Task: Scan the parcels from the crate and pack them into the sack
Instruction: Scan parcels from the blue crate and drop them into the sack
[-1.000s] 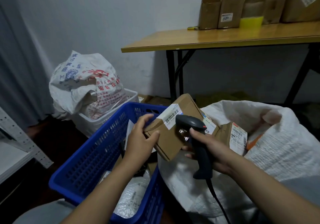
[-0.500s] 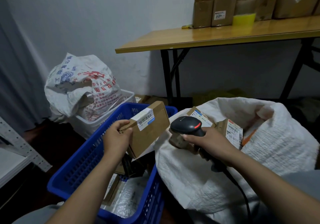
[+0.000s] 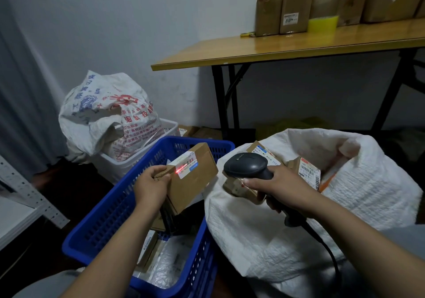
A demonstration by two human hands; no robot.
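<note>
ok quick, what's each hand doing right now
Left hand: grips the cardboard parcel above the blue crate.
Right hand: grips the barcode scanner, red beam on the parcel's label.

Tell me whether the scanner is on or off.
On: the scanner in the right hand casts a red line across the label on the held box.

I count two hands: left hand (image 3: 150,186), right hand (image 3: 276,185). One scanner (image 3: 246,165), one box (image 3: 195,182) bearing one label (image 3: 186,164). One blue crate (image 3: 110,208) at 7 o'clock; the packets (image 3: 170,263) inside overlap, so I can't count them. Two sacks: a plain sack (image 3: 368,194) at 4 o'clock showing at least two labelled parcels (image 3: 309,171), and a printed sack (image 3: 99,113) at 10 o'clock in one white basket (image 3: 119,166). One counter (image 3: 299,47) at 1 o'clock carries at least five cartons (image 3: 296,5) and one yellow item (image 3: 323,24).
</note>
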